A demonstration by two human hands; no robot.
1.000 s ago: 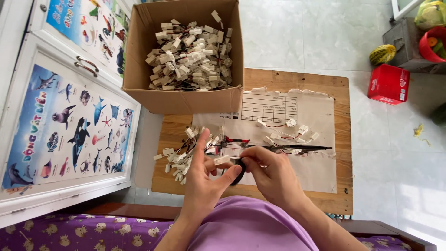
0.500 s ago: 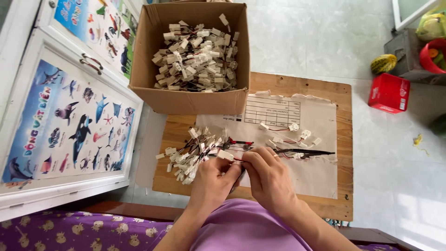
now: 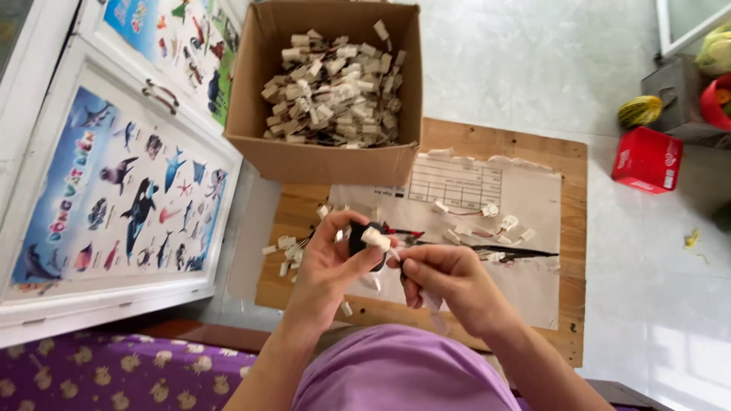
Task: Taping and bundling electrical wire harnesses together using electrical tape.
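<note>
My left hand [image 3: 329,262] grips a small black part with a white plastic connector [image 3: 374,238] on it, held above a wooden board [image 3: 502,144]. My right hand [image 3: 449,285] pinches the wires just right of that connector, fingers closed on them. Under my hands lies a pile of white connectors with thin wires [image 3: 293,247]. More loose connectors [image 3: 487,221] and a bundle of black wires [image 3: 518,251] rest on a sheet of brown paper [image 3: 533,289] that covers the board.
An open cardboard box [image 3: 320,160] full of white connectors stands at the board's far left. A cabinet door with sea-animal pictures [image 3: 114,190] lies at left. A red box [image 3: 647,160] and a yellow-green fruit [image 3: 640,110] sit on the tiled floor at right.
Both hands have lifted off the pile toward me. My left hand now holds up one connector on a black part, and my right hand has closed on its wires.
</note>
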